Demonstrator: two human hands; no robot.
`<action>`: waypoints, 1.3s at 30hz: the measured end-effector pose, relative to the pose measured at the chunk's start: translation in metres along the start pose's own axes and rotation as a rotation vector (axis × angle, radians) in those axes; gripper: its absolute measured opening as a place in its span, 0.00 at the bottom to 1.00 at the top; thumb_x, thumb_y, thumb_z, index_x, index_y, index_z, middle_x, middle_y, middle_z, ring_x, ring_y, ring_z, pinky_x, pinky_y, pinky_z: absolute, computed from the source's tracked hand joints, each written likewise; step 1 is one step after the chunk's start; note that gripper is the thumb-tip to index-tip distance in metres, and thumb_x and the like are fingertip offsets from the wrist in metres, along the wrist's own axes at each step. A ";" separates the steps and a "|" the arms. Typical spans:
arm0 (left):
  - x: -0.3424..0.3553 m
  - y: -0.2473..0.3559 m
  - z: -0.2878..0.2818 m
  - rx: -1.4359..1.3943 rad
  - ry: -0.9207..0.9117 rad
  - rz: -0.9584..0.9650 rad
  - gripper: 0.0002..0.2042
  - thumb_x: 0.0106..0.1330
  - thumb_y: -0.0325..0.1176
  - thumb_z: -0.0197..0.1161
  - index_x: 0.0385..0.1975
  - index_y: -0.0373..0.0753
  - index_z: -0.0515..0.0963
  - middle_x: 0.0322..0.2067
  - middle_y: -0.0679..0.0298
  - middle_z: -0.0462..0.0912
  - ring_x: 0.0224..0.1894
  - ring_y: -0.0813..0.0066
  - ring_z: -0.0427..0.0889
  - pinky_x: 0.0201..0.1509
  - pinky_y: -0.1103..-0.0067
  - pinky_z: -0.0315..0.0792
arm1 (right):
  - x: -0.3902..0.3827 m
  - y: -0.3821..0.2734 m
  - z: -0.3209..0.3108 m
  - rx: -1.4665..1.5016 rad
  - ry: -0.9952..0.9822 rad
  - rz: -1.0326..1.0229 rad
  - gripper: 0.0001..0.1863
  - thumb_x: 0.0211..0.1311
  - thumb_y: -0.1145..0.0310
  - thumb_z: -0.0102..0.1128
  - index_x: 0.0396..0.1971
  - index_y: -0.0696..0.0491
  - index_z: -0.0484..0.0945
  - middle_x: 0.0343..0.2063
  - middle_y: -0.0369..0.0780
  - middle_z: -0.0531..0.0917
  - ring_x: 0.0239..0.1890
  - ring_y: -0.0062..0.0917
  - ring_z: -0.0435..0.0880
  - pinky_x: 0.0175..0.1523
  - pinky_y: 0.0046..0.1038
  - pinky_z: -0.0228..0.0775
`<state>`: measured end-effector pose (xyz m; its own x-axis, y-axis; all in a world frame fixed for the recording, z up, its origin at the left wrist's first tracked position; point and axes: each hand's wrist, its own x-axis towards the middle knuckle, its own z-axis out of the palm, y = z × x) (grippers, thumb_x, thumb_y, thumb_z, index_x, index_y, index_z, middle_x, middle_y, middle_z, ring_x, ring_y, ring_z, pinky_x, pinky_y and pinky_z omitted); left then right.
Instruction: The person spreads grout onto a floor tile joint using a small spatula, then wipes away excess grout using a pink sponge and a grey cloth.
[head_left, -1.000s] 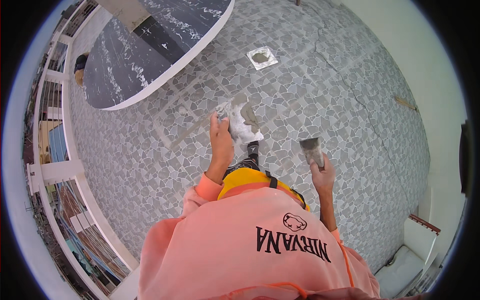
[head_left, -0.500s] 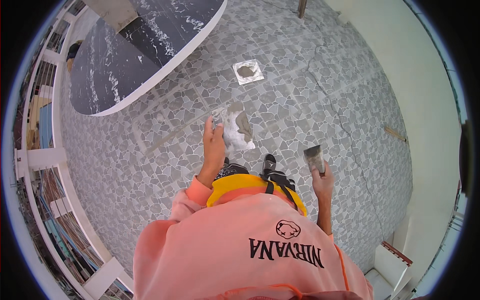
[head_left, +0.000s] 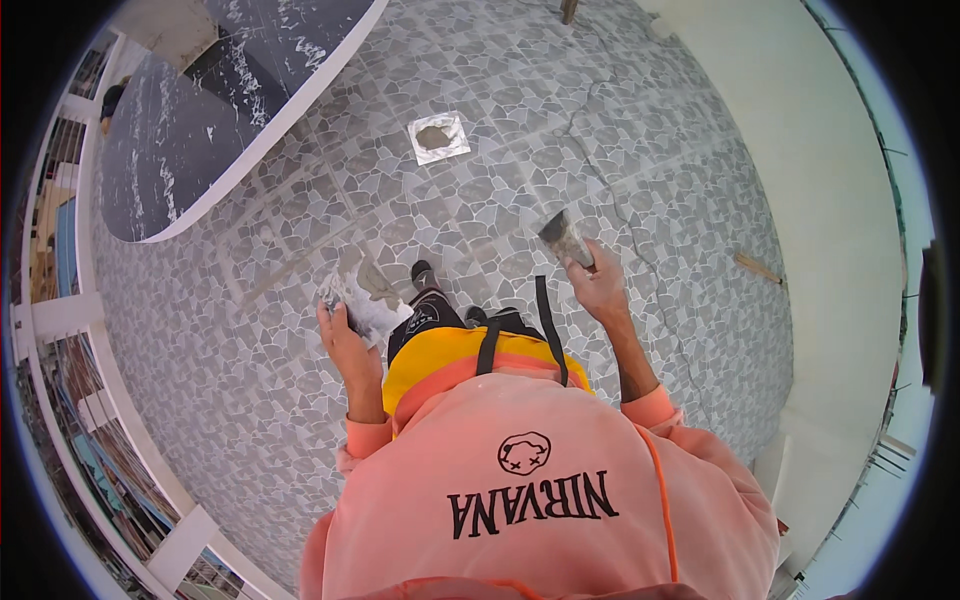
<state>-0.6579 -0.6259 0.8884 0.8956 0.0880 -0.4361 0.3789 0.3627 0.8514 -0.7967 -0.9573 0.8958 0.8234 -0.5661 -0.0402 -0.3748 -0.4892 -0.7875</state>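
Observation:
My left hand (head_left: 347, 345) is closed on the edge of a white board (head_left: 385, 316), a flat piece smeared with grey paste (head_left: 376, 280). The board is tilted in front of my left thigh; some fingers are hidden behind it. In my right hand (head_left: 602, 285) is a putty knife (head_left: 566, 238), its wide dark blade pointing up and to the left. Its handle is mostly covered by my fingers. The two hands are apart, and the knife does not touch the board. Farther ahead on the floor lies a white square sheet (head_left: 458, 147) with a heap of grey paste (head_left: 432, 137) on it.
A dark marbled tabletop (head_left: 150, 175) with a white rim stands at the far left. Patterned grey tiles (head_left: 500, 190) cover the floor, crossed by a thin dark line. A wooden stick (head_left: 760, 268) lies near the pale wall (head_left: 810, 200). A white railing (head_left: 90, 320) runs along the left.
My right hand has risen with the putty knife, forward and left. My left hand and the board have moved left and lower. My feet have changed position, and the view has shifted.

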 end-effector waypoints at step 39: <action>0.168 -0.009 0.344 0.053 -0.398 -0.035 0.26 0.70 0.31 0.46 0.68 0.35 0.55 0.63 0.54 0.65 0.62 0.62 0.68 0.63 0.69 0.66 | 0.234 0.029 -0.102 0.057 0.240 0.071 0.18 0.55 0.68 0.56 0.46 0.56 0.77 0.33 0.50 0.80 0.36 0.43 0.81 0.42 0.37 0.73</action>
<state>-0.4307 -0.9337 0.9082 0.8981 -0.2937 -0.3273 0.4133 0.3094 0.8564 -0.6580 -1.1717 0.9265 0.6689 -0.7420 0.0451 -0.3980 -0.4087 -0.8213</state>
